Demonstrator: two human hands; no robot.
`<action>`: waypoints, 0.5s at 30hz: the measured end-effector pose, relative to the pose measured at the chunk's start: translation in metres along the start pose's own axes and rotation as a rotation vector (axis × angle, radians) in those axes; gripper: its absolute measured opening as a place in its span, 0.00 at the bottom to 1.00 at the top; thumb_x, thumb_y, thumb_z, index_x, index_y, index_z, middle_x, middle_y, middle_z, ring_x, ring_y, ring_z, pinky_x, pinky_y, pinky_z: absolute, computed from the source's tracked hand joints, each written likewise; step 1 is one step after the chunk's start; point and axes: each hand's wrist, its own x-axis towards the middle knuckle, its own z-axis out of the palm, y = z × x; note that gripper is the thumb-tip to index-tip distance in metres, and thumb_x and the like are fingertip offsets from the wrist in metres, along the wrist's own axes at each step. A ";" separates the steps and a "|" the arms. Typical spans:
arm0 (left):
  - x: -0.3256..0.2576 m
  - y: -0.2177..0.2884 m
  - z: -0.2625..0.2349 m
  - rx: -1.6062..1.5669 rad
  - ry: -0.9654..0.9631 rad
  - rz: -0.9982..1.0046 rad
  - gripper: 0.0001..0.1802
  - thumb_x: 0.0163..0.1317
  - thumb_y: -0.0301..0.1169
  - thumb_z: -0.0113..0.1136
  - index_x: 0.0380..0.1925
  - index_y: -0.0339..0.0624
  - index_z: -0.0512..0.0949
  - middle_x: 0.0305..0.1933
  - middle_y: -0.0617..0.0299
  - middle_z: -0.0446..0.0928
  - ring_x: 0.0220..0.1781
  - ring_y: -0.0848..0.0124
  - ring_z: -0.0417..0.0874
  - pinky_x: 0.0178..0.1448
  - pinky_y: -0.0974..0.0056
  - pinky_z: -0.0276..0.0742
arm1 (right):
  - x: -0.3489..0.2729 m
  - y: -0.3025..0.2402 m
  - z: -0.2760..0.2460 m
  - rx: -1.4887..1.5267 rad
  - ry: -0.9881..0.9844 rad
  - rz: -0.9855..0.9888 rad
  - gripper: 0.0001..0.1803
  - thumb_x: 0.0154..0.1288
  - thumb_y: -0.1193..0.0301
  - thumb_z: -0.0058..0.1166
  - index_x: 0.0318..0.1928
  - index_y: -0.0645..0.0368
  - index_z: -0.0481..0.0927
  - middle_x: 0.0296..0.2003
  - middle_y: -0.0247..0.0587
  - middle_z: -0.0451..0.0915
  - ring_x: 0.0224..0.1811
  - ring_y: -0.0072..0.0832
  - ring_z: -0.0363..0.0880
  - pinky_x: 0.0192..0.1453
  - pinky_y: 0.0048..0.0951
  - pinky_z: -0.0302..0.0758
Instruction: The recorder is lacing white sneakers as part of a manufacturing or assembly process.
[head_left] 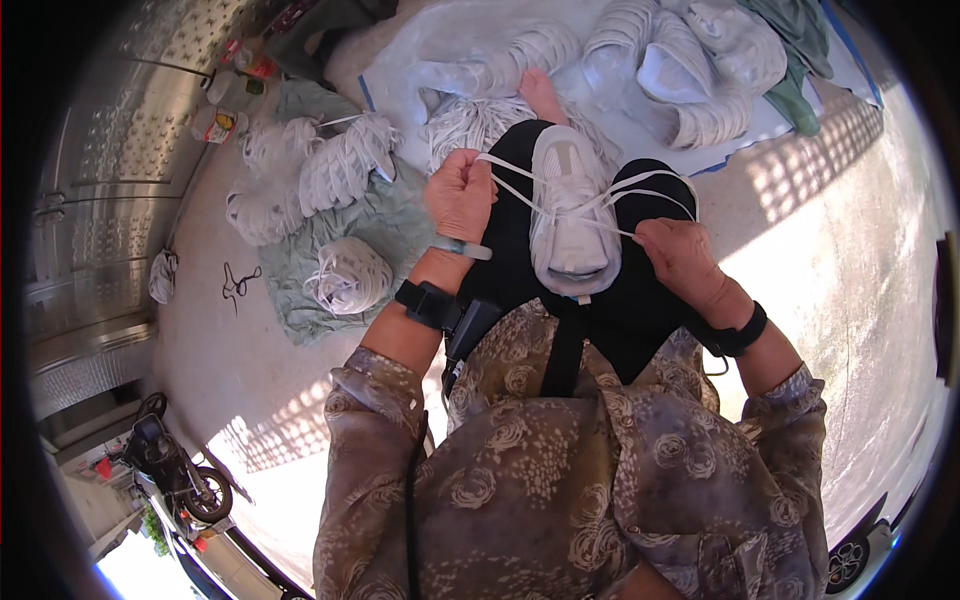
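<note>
Concrete floor [215, 350], part shade, part hard sun, w/ lattice shadows. Nearest: patterned shirt [540, 470] on seated person; black covering [640, 325] over lap. White shoe [572, 225] sits on lap between the knees, sole down, approx. centred betw. the hands. Black band [745, 330] at R wrist; pale bangle [460, 246] and black strap [425, 304] on L arm. R hand [685, 262]: fingers drawn in, narrow pinch on white lace [620, 232], just beside the shoe. L hand [460, 195]: likewise closed narrow, on lace strands drawn out to the L, hand a bit farther fwd. Loose loop runs over R knee, apart from R fingertips. Insp. opinion: step in hand is lace work; pull both sides w/ equal tension, keep strands flat and untwisted, clear the loop so it doesn't snag, steady shoe w/ knees as neither hand supports it. Beyond, to L: grey-green cloth [410, 215] w/ single shoe [350, 277] and nested row [345, 160]. Farther: bundle of loose laces [475, 128], white sheet [765, 148] bearing more nested shoes [745, 50]. Far L: jars [218, 125], metal doors [110, 130], parked motorbike [180, 465].
</note>
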 end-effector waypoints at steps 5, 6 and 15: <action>-0.027 -0.018 0.020 0.106 -0.078 -0.156 0.05 0.57 0.27 0.52 0.25 0.38 0.73 0.14 0.65 0.71 0.15 0.78 0.71 0.20 0.70 0.68 | -0.045 0.019 -0.033 -0.055 0.189 0.110 0.01 0.56 0.77 0.49 0.31 0.59 0.73 0.21 0.46 0.73 0.22 0.46 0.73 0.25 0.37 0.68; -0.028 -0.038 0.021 0.170 -0.054 -0.069 0.04 0.52 0.27 0.54 0.25 0.38 0.73 0.15 0.62 0.72 0.16 0.76 0.72 0.23 0.69 0.70 | -0.059 0.031 -0.039 -0.103 0.177 0.161 0.01 0.57 0.76 0.49 0.32 0.60 0.73 0.22 0.47 0.74 0.22 0.46 0.73 0.25 0.37 0.69; -0.044 -0.019 0.030 0.263 -0.273 0.083 0.09 0.46 0.29 0.59 0.29 0.38 0.73 0.15 0.61 0.72 0.17 0.73 0.74 0.25 0.68 0.70 | -0.157 0.117 -0.032 -0.231 0.319 0.433 0.09 0.64 0.67 0.46 0.31 0.58 0.74 0.21 0.47 0.73 0.20 0.45 0.71 0.24 0.35 0.69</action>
